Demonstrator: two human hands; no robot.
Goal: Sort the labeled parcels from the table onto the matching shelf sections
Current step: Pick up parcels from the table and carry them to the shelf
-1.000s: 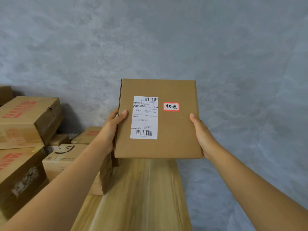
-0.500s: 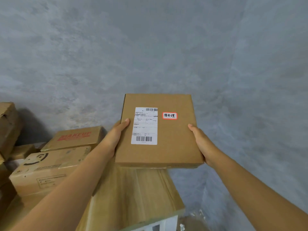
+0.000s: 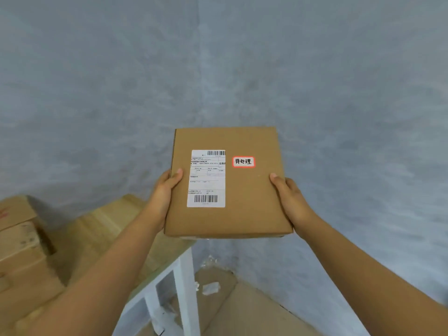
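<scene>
I hold a flat brown cardboard parcel point(image 3: 252, 202) in front of me with both hands, its top face tilted towards me. It carries a white shipping label point(image 3: 206, 178) with barcodes and a small red-framed sticker point(image 3: 243, 161) with handwritten characters. My left hand point(image 3: 163, 193) grips the parcel's left edge, thumb on top. My right hand point(image 3: 288, 199) grips the right edge the same way. The parcel hangs past the right end of the wooden table point(image 3: 101, 229). No shelf is in view.
A stack of brown cardboard boxes point(image 3: 21, 248) sits on the table at the left. The table has white legs point(image 3: 186, 287). Beyond it are a grey wall point(image 3: 218, 69) and a brown floor point(image 3: 254, 309) with scraps in the corner.
My view has swung to the right, so the table and the boxes have slid to the left. The parcel stays in both hands and now hangs off the table's right end.
</scene>
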